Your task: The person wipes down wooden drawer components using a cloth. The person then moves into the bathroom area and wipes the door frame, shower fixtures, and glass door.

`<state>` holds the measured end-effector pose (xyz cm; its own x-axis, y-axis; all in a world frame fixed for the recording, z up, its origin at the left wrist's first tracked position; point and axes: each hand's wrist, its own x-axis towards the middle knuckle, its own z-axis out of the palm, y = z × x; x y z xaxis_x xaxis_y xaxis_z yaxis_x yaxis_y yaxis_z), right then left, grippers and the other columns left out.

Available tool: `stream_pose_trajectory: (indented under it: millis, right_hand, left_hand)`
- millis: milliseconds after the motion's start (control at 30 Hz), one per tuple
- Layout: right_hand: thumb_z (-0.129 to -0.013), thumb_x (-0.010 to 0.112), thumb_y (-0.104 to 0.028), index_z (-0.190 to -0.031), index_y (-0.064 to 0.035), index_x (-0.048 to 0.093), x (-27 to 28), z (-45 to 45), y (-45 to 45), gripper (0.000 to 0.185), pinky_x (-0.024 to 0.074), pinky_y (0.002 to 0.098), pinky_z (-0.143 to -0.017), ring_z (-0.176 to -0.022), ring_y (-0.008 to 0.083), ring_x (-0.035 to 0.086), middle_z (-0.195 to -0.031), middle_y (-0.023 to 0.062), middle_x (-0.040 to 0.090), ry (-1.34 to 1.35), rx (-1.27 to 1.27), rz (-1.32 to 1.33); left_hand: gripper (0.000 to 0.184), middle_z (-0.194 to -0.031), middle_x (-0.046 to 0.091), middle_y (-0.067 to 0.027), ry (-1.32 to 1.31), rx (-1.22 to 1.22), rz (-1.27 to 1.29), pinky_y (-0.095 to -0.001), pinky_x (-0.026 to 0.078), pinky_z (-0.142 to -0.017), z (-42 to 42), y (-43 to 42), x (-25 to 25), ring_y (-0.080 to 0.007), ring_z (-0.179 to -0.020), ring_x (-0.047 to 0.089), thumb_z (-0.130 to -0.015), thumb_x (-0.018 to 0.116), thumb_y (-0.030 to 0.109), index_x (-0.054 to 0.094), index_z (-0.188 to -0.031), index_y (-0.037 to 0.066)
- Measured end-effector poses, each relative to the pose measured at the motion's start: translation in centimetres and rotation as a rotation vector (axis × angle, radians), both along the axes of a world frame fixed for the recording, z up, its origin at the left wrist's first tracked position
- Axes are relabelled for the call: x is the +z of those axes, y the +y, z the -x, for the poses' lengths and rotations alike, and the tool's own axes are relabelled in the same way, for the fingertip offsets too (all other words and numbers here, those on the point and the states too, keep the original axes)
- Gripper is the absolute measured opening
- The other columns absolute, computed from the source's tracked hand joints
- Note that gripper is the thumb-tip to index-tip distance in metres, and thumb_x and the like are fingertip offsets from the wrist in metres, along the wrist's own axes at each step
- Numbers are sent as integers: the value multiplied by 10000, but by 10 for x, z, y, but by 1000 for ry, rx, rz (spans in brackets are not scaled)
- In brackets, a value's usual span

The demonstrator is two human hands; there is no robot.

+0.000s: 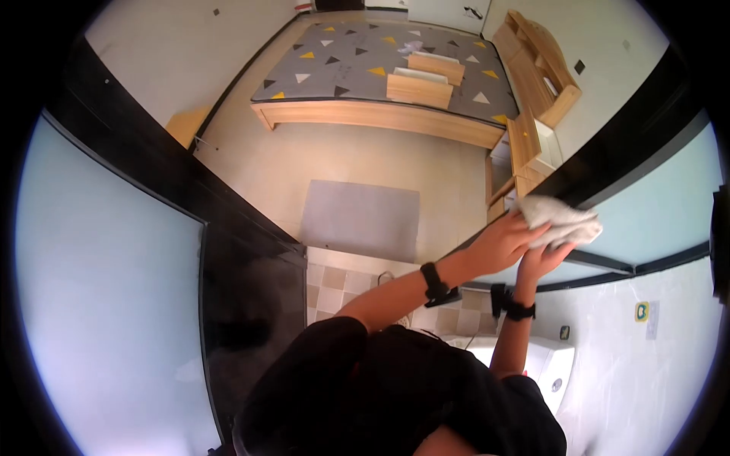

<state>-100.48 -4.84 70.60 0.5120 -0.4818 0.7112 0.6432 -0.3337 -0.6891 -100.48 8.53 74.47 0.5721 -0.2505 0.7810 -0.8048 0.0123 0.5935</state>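
A pale, crumpled cloth [559, 220] is bunched between my two hands at the right, in front of the dark frame beside the frosted glass panel [646, 205]. My left hand [503, 242] reaches across from the left with its fingers closed on the cloth's near-left side. Just below the cloth, my right hand [541, 262] grips its lower edge, and the folds hide part of the fingertips. Whether the cloth touches the frame or the glass, I cannot tell. Each wrist wears a black strap.
Beyond the doorway stands a bed with a patterned mattress [342, 64], two drawers [418, 90] lying on it. A grey mat [361, 216] lies on the floor. To the left is a frosted door panel [114, 289]; a white appliance [551, 368] stands low right.
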Motion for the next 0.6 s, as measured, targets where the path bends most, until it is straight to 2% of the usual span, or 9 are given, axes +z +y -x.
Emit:
stream_pose_trajectory:
  millis: [67, 133, 267, 367, 433, 500, 533, 567, 600]
  right_hand:
    - [-927, 613, -112, -1458, 30, 279, 37, 4, 11, 644, 406, 368, -1043, -1278, 257, 462, -1417, 192, 429, 20, -103, 22]
    - [-927, 626, -115, -1456, 19, 298, 22, 3, 10, 636, 416, 365, -1032, -1262, 251, 482, -1402, 187, 460, -3, -97, 21]
    - [-950, 624, -214, -1453, 24, 319, -22, 21, 21, 634, 429, 347, -1010, -1251, 213, 527, -1373, 212, 533, 309, -239, 46]
    - [-951, 624, -214, -1462, 12, 312, -35, 31, 11, 640, 439, 346, -1001, -1212, 237, 553, -1389, 198, 509, 279, -221, 172]
    - [-935, 644, -182, -1429, -1, 346, -15, 41, 6, 605, 441, 349, -1001, -1171, 252, 562, -1368, 165, 496, 234, -3, -51]
    - [-922, 656, -156, -1409, -10, 349, 2, 55, 12, 594, 431, 358, -1013, -1170, 250, 549, -1352, 149, 486, 169, -88, -55]
    - [-909, 668, -130, -1389, -18, 351, 13, 65, 21, 586, 420, 367, -1025, -1168, 248, 535, -1336, 133, 476, 101, -170, -70]
    - [-872, 706, -121, -1359, -15, 338, 34, 77, 39, 620, 388, 394, -1057, -1209, 240, 494, -1319, 131, 476, 134, -179, -205]
    - [-872, 706, -121, -1359, -15, 338, 27, 79, 40, 620, 388, 394, -1057, -1209, 240, 494, -1319, 131, 476, 145, -179, -201]
  left_hand:
    - [464, -1155, 625, -183, -7, 12, 9, -422, 482, -945, -3, -3, 11, -383, -1062, 584, -838, 595, -22, 612, -1287, 95]
    - [458, -1119, 643, -177, -29, 35, 13, -419, 487, -934, -5, -5, 7, -381, -1049, 590, -842, 598, -18, 617, -1284, 100]
    - [453, -1076, 668, -138, -129, 93, -87, -433, 486, -934, -2, -4, -37, -365, -1014, 605, -839, 612, 11, 628, -1278, 120]
    - [476, -1063, 677, -109, -92, 66, -100, -433, 494, -905, 8, 1, -40, -331, -1001, 608, -820, 605, 2, 632, -1275, 135]
    - [505, -948, 699, -82, -144, 112, -243, -413, 506, -857, 22, 20, -9, -299, -889, 633, -799, 595, -10, 635, -1275, 153]
    - [553, -774, 684, -64, -87, 29, -239, -390, 525, -761, 46, 60, 39, -284, -712, 633, -752, 599, -36, 626, -1279, 129]
    - [507, -745, 684, -58, -92, 8, -117, -386, 525, -717, 61, 81, 62, -269, -643, 618, -728, 628, -28, 656, -1216, 104]
    - [462, -715, 684, -51, -97, -12, 4, -382, 525, -672, 77, 100, 86, -254, -575, 603, -703, 657, -19, 686, -1153, 79]
    - [369, -667, 629, -61, -206, 129, 104, -369, 533, -667, 99, 112, 107, -230, -581, 601, -680, 673, -19, 710, -1032, 88]
